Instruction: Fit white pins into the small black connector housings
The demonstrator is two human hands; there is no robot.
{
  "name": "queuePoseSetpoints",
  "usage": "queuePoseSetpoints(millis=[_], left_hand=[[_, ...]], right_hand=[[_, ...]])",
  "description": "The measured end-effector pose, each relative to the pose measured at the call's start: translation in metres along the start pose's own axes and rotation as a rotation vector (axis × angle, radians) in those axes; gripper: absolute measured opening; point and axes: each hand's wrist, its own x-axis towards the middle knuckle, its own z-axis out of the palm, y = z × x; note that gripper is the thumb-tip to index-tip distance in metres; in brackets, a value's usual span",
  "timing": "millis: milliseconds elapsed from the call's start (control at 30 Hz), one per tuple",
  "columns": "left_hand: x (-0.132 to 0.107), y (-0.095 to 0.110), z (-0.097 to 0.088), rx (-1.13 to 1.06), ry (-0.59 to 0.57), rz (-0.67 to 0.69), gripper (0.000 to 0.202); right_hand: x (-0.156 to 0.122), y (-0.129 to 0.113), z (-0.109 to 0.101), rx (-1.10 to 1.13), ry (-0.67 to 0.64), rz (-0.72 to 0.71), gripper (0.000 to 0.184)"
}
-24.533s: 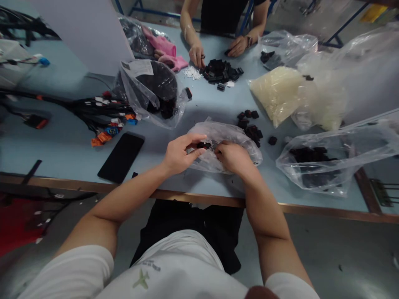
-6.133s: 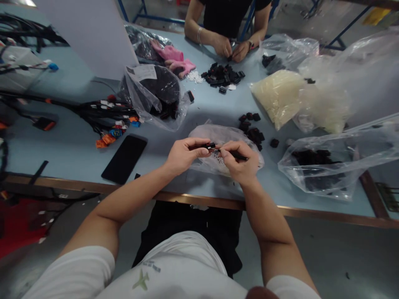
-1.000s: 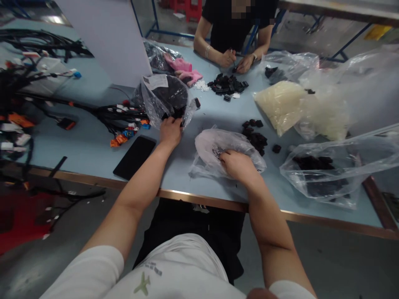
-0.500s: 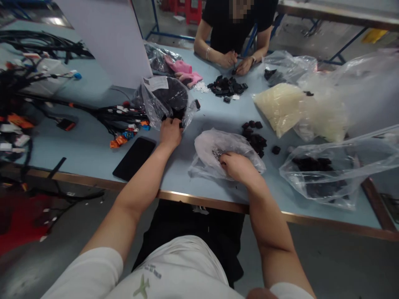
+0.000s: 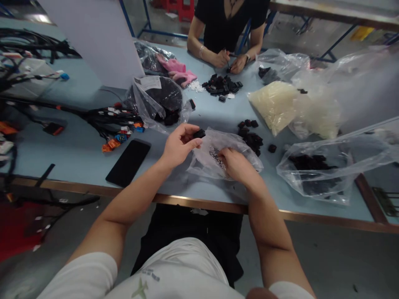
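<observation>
Between the thumb and fingers of my left hand (image 5: 178, 146) is a black connector housing (image 5: 199, 133), held just above the left edge of an open clear plastic bag (image 5: 199, 162). Small white pieces (image 5: 214, 154) lie in that bag. My right hand (image 5: 236, 164) reaches into its mouth with fingers pinched together among the pieces; whatever is between the fingertips is hidden. Behind my left hand stands another clear bag (image 5: 149, 109) with black connectors inside. A pile of black connectors (image 5: 254, 141) lies just beyond the bag of white pieces.
A black phone (image 5: 128, 162) and wire harnesses (image 5: 102, 120) lie to the left. At right are a bag of black parts (image 5: 314, 193) and a bag of cream-coloured pieces (image 5: 276, 106). Across the table, a co-worker's hands (image 5: 229, 62) work over black connectors (image 5: 221, 85).
My left hand has come out of the bag of black connectors and moved right and nearer, with a connector housing in it. My right hand stays in the bag of white pieces.
</observation>
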Motion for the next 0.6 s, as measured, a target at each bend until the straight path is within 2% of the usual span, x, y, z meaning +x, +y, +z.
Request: queuePoseSetpoints(millis=[133,333,467,600], left_hand=[[-0.008,0.000,0.008,-0.274,-0.086,-0.093,0.061],[-0.017,0.008,0.013,-0.507,-0.197,-0.176,0.052],[-0.016,0.005,0.012,-0.573,-0.229,-0.211,0.053],[-0.015,-0.001,0.013,-0.566,-0.239,-0.230,0.056]], right_hand=[[0.002,0.005,0.003,0.127,0.076,-0.008,0.026],[0.005,0.009,-0.003,0.389,0.216,0.047,0.020],[0.003,0.009,-0.007,0.627,0.281,0.114,0.022],[0.000,0.003,-0.006,0.811,0.384,0.104,0.018]])
